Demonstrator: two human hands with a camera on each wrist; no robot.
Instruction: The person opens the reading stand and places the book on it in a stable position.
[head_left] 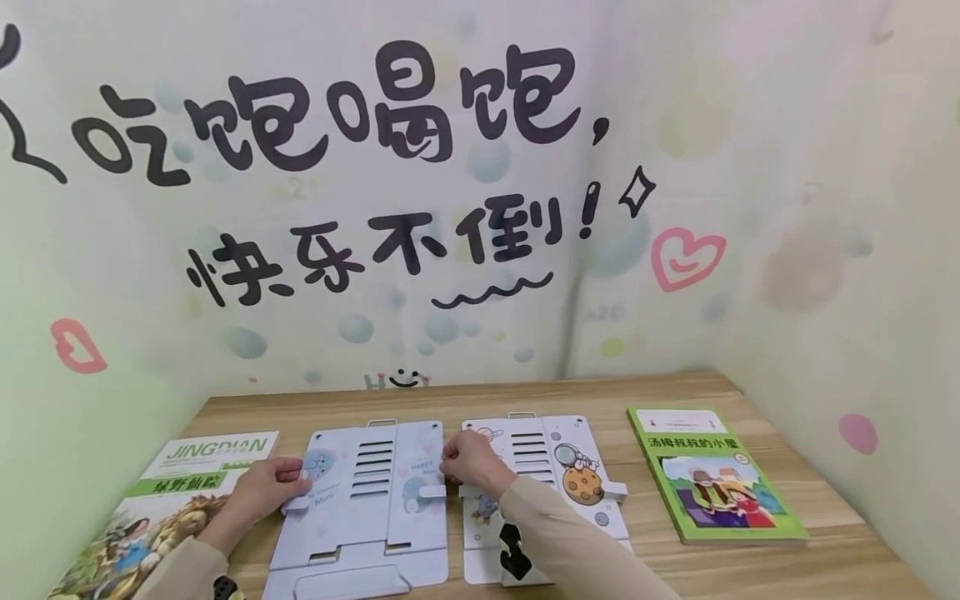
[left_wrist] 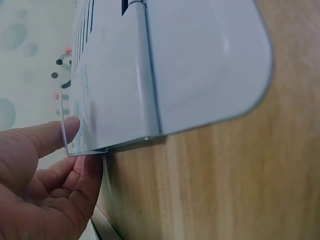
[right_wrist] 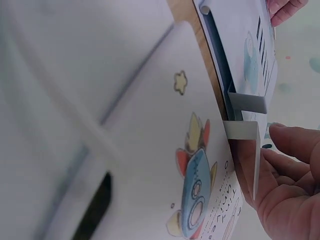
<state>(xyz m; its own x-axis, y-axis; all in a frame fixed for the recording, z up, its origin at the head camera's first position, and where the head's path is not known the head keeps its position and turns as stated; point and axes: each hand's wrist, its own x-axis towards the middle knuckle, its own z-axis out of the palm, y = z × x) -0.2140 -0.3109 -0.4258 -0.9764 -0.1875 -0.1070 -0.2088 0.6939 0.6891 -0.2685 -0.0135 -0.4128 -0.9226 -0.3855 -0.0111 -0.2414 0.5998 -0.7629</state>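
Note:
Two pale folding book stands lie flat on the table. My left hand (head_left: 258,493) pinches the left edge of the left book stand (head_left: 348,529), thumb above and fingers beneath, beside its side clip (left_wrist: 65,125). Between the stands, my right hand (head_left: 480,462) has bent fingers at the left stand's right edge. In the right wrist view a clip (right_wrist: 242,130) of the right book stand (right_wrist: 150,165) partly hides that grip. Blue cartoon pictures and slots mark the left stand; an astronaut and planet decorate the right stand.
A picture book (head_left: 161,508) lies left of the stands, partly behind my left forearm. At the right lies a green-bordered book (head_left: 716,492). The wooden table (head_left: 600,396) meets a printed wall covering (head_left: 510,333) at its back edge.

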